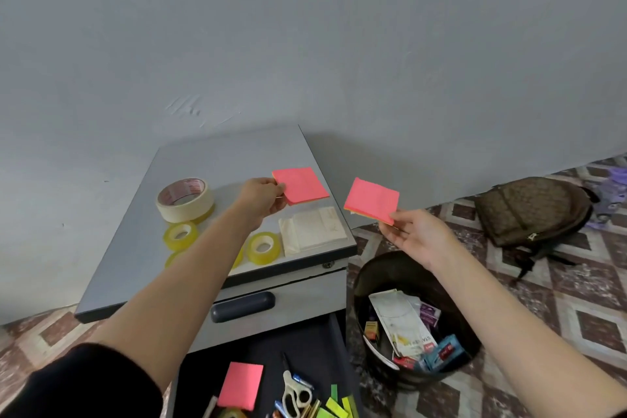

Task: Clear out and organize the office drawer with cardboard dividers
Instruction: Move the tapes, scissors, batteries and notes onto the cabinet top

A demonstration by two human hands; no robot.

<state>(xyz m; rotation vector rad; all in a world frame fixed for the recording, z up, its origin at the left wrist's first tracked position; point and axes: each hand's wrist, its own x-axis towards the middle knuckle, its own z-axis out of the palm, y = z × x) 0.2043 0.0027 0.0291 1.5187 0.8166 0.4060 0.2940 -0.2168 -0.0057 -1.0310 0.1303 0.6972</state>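
Note:
My left hand (259,197) pinches a pink sticky-note pad (302,184) by its near corner, just above the grey cabinet top (210,159). My right hand (415,234) pinches a second pink pad (371,200) in the air to the right of the cabinet, above the bin. The open drawer (305,346) lies below, holding a third pink pad (241,383), scissors (295,394), pens and green flags (336,405).
On the cabinet top lie a masking tape roll (185,198), clear yellow tape rolls (180,235) (264,247) and a folded white packet (312,229). A dark bin (373,275) with discarded wrappers stands on the floor at right. A brown backpack (532,210) lies farther right.

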